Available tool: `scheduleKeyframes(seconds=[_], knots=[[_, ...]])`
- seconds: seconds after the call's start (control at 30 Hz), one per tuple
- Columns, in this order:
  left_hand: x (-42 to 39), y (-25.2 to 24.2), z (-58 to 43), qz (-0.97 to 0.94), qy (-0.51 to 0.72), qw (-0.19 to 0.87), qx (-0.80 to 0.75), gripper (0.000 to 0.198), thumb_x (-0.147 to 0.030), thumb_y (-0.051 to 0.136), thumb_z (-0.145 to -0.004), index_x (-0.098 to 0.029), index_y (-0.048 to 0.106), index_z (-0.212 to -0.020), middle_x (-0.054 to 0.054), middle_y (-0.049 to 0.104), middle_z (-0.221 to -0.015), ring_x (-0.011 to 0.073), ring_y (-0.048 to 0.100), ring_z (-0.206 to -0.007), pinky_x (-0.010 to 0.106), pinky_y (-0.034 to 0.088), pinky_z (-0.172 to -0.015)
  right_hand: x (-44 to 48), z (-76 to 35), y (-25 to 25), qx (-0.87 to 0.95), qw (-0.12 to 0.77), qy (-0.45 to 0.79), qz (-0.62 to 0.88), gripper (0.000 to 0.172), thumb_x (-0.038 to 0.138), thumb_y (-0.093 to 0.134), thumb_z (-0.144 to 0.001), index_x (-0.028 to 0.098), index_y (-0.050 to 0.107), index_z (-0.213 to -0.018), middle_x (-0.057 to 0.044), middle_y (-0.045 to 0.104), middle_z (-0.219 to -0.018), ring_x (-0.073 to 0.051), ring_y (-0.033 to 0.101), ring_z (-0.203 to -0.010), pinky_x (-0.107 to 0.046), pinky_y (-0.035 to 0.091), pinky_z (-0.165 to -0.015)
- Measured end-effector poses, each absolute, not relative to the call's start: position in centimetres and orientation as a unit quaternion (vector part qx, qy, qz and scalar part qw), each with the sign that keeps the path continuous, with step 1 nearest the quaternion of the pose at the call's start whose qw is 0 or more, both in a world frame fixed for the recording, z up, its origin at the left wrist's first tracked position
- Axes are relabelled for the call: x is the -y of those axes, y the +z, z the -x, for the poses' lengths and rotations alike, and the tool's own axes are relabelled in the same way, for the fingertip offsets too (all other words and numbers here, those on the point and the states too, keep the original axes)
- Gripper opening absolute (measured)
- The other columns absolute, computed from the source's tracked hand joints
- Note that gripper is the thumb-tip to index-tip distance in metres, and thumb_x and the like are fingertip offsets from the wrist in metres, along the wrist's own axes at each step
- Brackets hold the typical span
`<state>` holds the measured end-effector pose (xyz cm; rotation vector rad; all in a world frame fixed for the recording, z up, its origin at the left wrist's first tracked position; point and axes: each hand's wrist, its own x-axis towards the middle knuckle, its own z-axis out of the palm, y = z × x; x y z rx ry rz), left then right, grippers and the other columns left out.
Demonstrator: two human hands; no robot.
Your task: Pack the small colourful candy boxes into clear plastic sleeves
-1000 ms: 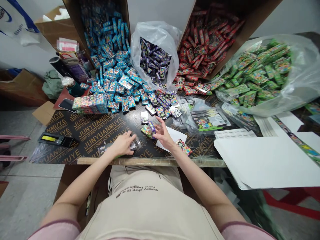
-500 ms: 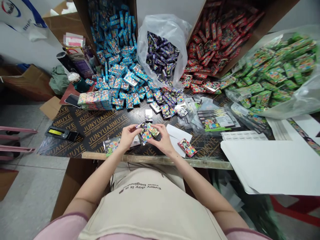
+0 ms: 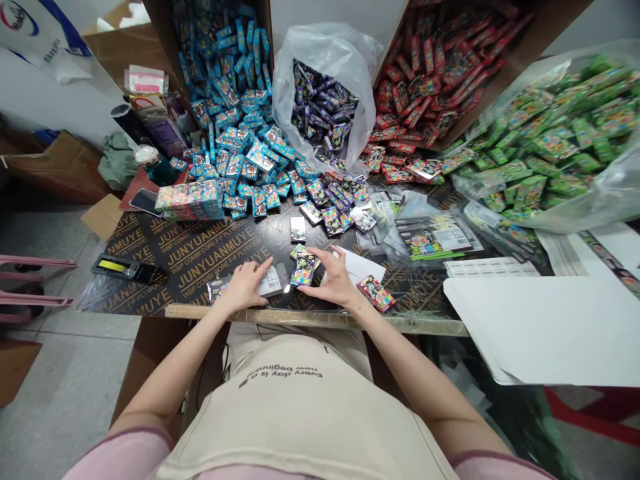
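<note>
My left hand (image 3: 245, 287) lies on a clear plastic sleeve with a printed card (image 3: 270, 284) near the table's front edge, fingers curled over it. My right hand (image 3: 336, 279) grips a small stack of colourful little boxes (image 3: 303, 269), purple and green, and holds it at the sleeve's open end. A single red box (image 3: 376, 293) lies on the table just right of my right wrist, on a white paper sheet (image 3: 359, 267). One more small box (image 3: 298, 229) lies alone behind the stack.
Heaps of little boxes ring the back: blue (image 3: 235, 133), purple in a clear bag (image 3: 323, 113), red in a carton (image 3: 425, 73), green in a big bag (image 3: 550, 140). White cardboard sheets (image 3: 545, 327) cover the right. A black tool (image 3: 123, 268) lies at left.
The hands came together and lifted the boxes half a second ago. Now the left hand is back down on the sleeve and the right hand has set the stack at its mouth.
</note>
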<state>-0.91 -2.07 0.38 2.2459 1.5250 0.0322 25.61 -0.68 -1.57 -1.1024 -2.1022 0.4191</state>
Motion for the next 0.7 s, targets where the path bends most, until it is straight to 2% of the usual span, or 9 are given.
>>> scheduleKeyframes(seconds=[0.07, 0.13, 0.27, 0.43, 0.57, 0.63, 0.7], knots=[[2.3, 0.0, 0.9, -0.810, 0.011, 0.193, -0.554, 0.105, -0.035, 0.078, -0.060, -0.019, 0.025, -0.149, 0.015, 0.056, -0.116, 0.0338, 0.052, -0.109, 0.048, 0.042, -0.093, 0.8, -25.7, -1.9, 0.816, 0.354, 0.139, 0.435, 0.082, 0.053, 0.073, -0.068, 0.023, 0.039, -0.137, -0.011, 0.065, -0.121, -0.030, 0.063, -0.106, -0.051, 0.020, -0.108], [2.3, -0.1, 0.6, -0.815, 0.063, 0.197, -0.541, 0.108, -0.033, 0.076, -0.062, -0.019, 0.016, -0.151, 0.014, 0.055, -0.119, 0.0314, 0.052, -0.109, 0.044, 0.043, -0.093, 0.9, -25.7, -1.9, 0.823, 0.344, 0.125, 0.435, 0.081, 0.052, 0.072, -0.070, 0.023, 0.038, -0.138, -0.011, 0.065, -0.122, -0.030, 0.063, -0.106, -0.052, 0.019, -0.109], [2.1, 0.3, 0.2, -0.837, 0.146, 0.209, -0.484, 0.114, -0.027, 0.074, -0.063, -0.020, 0.004, -0.152, 0.012, 0.054, -0.125, 0.0296, 0.051, -0.113, 0.047, 0.037, -0.102, 1.0, -25.6, -1.6, 0.841, 0.309, 0.162, 0.414, 0.088, 0.054, 0.072, -0.071, 0.025, 0.031, -0.143, -0.013, 0.060, -0.129, -0.030, 0.060, -0.110, -0.052, 0.020, -0.108], [1.8, 0.6, -0.1, -0.842, 0.169, 0.231, -0.457, 0.118, -0.024, 0.075, -0.061, -0.022, 0.001, -0.152, 0.011, 0.052, -0.130, 0.0297, 0.049, -0.121, 0.051, 0.026, -0.112, 0.3, -25.9, -1.7, 0.851, 0.293, 0.249, 0.357, 0.102, 0.061, 0.070, -0.070, 0.026, 0.016, -0.149, -0.015, 0.048, -0.142, -0.031, 0.053, -0.123, -0.054, 0.021, -0.109], [1.4, 0.8, -0.3, -0.829, 0.181, 0.229, -0.477, 0.118, -0.025, 0.076, -0.061, -0.022, 0.002, -0.152, 0.012, 0.053, -0.129, 0.0308, 0.049, -0.119, 0.050, 0.034, -0.106, 0.3, -25.5, -1.9, 0.815, 0.349, 0.242, 0.394, 0.105, 0.066, 0.071, -0.066, 0.026, 0.021, -0.148, -0.015, 0.046, -0.144, -0.034, 0.042, -0.132, -0.054, 0.020, -0.110], [1.2, 0.9, -0.4, -0.818, 0.194, 0.227, -0.491, 0.118, -0.027, 0.076, -0.062, -0.022, 0.000, -0.152, 0.012, 0.053, -0.129, 0.0301, 0.050, -0.117, 0.047, 0.037, -0.103, 0.9, -24.8, -1.8, 0.766, 0.401, 0.230, 0.447, 0.096, 0.064, 0.068, -0.071, 0.025, 0.025, -0.147, -0.013, 0.055, -0.134, -0.033, 0.045, -0.130, -0.053, 0.021, -0.110], [1.0, 0.8, -0.7, -0.816, 0.201, 0.224, -0.493, 0.117, -0.028, 0.076, -0.064, -0.023, -0.001, -0.152, 0.011, 0.053, -0.129, 0.0290, 0.051, -0.116, 0.046, 0.038, -0.101, 1.8, -23.9, -1.8, 0.744, 0.419, 0.241, 0.461, 0.077, 0.057, 0.060, -0.082, 0.026, 0.029, -0.145, -0.010, 0.064, -0.121, -0.029, 0.052, -0.123, -0.052, 0.020, -0.111]])
